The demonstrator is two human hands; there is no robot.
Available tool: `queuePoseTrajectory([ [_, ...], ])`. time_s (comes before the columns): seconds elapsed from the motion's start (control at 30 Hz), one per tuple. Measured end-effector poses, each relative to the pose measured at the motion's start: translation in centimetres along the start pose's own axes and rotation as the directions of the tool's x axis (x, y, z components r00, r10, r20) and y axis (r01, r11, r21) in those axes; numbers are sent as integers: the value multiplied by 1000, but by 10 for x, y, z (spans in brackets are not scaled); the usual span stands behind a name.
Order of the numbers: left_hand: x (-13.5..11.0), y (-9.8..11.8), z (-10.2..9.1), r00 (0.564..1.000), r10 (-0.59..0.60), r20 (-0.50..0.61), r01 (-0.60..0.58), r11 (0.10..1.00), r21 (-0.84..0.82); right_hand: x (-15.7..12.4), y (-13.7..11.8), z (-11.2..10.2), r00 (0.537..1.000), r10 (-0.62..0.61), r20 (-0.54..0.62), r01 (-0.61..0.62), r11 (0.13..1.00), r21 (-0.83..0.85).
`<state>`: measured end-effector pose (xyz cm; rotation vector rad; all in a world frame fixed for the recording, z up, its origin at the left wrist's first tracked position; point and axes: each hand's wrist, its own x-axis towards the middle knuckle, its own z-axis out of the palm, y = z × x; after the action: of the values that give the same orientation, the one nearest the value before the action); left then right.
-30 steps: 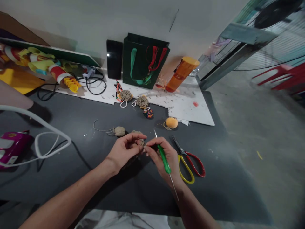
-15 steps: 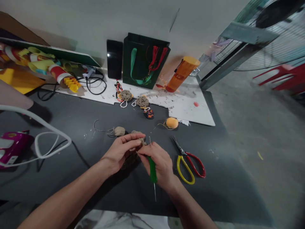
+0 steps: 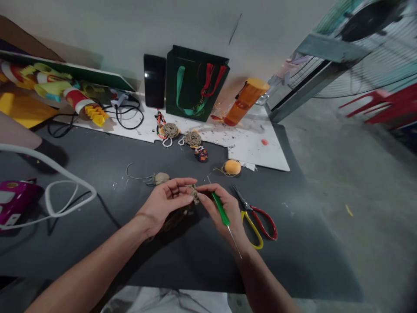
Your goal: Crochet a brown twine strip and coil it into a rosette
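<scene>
Jute-brown cord wound into a small rosette (image 3: 194,194) is pinched between both hands, just above the dark desk (image 3: 97,182). The left hand (image 3: 164,204) closes on its edge; the right hand (image 3: 224,213) pinches it too while gripping a green-handled hook (image 3: 220,209). It looks light, soft and easily unravelled, so a rim pinch suits. Scissors (image 3: 256,215) lie just beside the right hand, with a cord ball (image 3: 161,178) near the left.
</scene>
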<state>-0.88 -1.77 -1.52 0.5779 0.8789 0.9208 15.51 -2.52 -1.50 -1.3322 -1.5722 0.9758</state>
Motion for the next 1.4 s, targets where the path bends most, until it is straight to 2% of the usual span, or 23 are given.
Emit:
queuePoseTrajectory([
  [0.17,0,2,0,1000,-3,5,3,1000,15,0,-2,-2,993,103,53,-106,993,58],
  [0.37,1,2,0,1000,-17,19,17,1000,13,-1,1,-1,994,101,34,-104,989,105],
  [0.47,1,2,0,1000,-2,3,1,1000,3,-3,3,-2,999,19,-34,-17,999,42],
  [0.57,1,2,0,999,17,-31,-16,1000,5,-7,6,-3,978,-142,-153,136,990,-49],
  [0.67,1,3,1,998,2,-70,-3,1000,-20,-14,10,-1,954,-217,-205,221,975,-6],
  [0.77,2,5,2,994,-26,-105,19,997,-70,-19,12,2,965,-211,-154,231,965,126],
  [0.83,2,7,2,993,-34,-114,22,995,-102,-20,14,3,964,-247,-97,258,956,138],
  [1.1,1,10,3,988,-40,-151,17,988,-150,-12,7,-1,896,-442,40,442,897,10],
  [1.4,0,12,4,985,-49,-165,21,985,-171,-8,3,0,839,-541,55,544,834,-97],
])
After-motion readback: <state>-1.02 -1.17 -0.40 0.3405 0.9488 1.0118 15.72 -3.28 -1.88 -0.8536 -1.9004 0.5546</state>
